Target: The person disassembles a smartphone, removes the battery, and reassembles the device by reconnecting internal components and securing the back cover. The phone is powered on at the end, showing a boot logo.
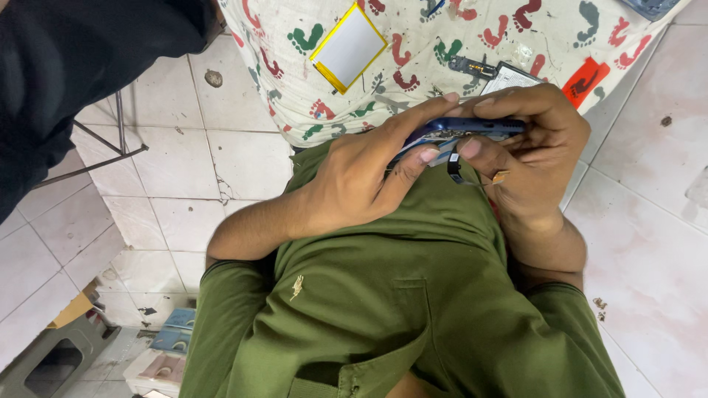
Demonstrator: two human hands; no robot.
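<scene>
Both my hands hold a blue phone body [472, 129] edge-on against my green shirt. My left hand [361, 173] wraps its left end, with the fingers along the top edge and the thumb underneath. My right hand [527, 147] grips the right end, fingers curled over the top, thumb pressing near a small black part [454, 168] that hangs below the phone. A small orange-brown piece [501, 177] sits at my right thumb. The phone's inner face is mostly hidden by my fingers.
A cloth with footprint patterns [413, 51] covers the surface ahead; a flat battery with yellow edging [348, 48], a small circuit part [472, 68] and a white panel [509, 77] lie on it. White floor tiles surround me. A person in black [66, 66] stands at left.
</scene>
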